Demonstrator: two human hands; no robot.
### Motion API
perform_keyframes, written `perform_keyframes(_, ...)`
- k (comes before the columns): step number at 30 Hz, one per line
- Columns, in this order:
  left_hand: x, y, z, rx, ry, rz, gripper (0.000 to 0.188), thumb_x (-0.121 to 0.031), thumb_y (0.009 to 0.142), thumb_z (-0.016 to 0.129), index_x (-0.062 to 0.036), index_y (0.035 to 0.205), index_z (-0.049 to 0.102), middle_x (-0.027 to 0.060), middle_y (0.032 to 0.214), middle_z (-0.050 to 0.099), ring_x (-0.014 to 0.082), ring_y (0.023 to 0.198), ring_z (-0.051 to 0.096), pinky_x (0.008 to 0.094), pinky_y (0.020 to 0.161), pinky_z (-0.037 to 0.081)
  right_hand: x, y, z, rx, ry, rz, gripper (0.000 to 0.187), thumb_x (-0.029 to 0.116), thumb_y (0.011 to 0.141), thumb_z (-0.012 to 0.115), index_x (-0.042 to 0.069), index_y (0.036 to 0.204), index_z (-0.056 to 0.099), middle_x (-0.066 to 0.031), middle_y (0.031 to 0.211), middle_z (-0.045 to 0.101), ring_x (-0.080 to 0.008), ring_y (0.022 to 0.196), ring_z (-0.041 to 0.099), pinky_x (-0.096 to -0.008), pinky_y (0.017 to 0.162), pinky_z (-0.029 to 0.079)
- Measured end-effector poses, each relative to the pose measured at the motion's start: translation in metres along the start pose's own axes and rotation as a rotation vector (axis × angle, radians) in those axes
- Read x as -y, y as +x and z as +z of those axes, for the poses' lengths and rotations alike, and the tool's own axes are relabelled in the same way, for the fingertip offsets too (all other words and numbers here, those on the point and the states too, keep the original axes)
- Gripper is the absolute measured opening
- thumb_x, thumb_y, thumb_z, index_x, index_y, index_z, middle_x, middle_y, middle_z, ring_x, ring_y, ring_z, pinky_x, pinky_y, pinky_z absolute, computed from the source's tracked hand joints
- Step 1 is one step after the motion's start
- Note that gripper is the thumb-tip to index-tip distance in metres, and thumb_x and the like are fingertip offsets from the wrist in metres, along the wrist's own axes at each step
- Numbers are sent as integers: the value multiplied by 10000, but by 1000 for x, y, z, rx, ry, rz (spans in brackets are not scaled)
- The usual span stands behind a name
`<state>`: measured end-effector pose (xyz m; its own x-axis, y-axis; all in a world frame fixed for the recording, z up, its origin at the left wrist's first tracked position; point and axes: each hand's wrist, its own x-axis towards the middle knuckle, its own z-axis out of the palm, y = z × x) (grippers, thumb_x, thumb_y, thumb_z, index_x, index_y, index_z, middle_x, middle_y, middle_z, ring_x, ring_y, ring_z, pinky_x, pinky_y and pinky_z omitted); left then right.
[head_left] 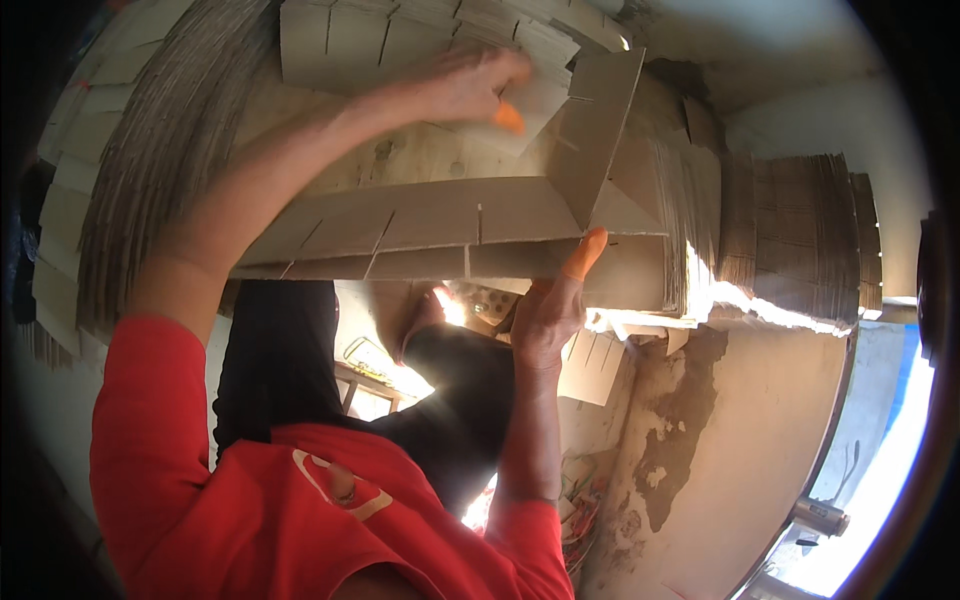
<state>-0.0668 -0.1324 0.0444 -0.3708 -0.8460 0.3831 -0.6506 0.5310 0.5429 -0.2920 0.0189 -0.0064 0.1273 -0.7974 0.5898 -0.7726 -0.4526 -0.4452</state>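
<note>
My right hand [555, 315], its thumb in an orange cover, is closed on the near edge of a long slotted cardboard strip [420, 215]. The strip lies across in front of me, with several slits along it. A second cardboard piece [600, 125] stands crosswise at its right end, rising above my right thumb. Farther off, my left hand [480, 85] hangs over a pile of slotted cardboard sheets [350, 45]. It is blurred, its orange-covered thumb apart from the curled fingers, and nothing shows between them.
Tall stacks of cardboard stand at the left [180, 150] and right [800, 230]. A wooden work surface [390, 155] shows under the pieces. My legs [450, 370] are below its near edge. A stained wall [740, 430] rises at the right, beside a bright opening.
</note>
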Motion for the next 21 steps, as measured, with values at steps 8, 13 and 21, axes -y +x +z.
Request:
perform_keyframes(8, 105, 26, 30, -71, 688, -32, 377, -100, 695, 708, -48, 1028, 539, 77, 1096, 537, 242, 1095, 475, 366, 920, 382, 0, 5, 10, 17, -32, -88, 794, -224, 681, 407, -24, 1432, 242, -238, 1427, 342, -248, 832, 675, -241, 668, 514)
perform_keyframes(13, 123, 20, 32, -149, 674, 84, 283, -62, 754, 590, -54, 1034, 553, 83, 1075, 536, 233, 1066, 488, 378, 913, 416, 0, 12, 14, -49, 33, -187, 806, -232, 665, 388, -26, 1431, 246, -235, 1422, 356, -251, 880, 668, -245, 689, 509)
perform_keyframes(21, 97, 10, 21, -186, 777, 297, 189, -53, 761, 552, -61, 949, 569, 57, 895, 572, 229, 936, 532, 347, 866, 439, 13, 18, 9, -44, 16, -166, 832, -225, 643, 389, -8, 1434, 255, -219, 1422, 366, -273, 990, 644, -248, 739, 506)
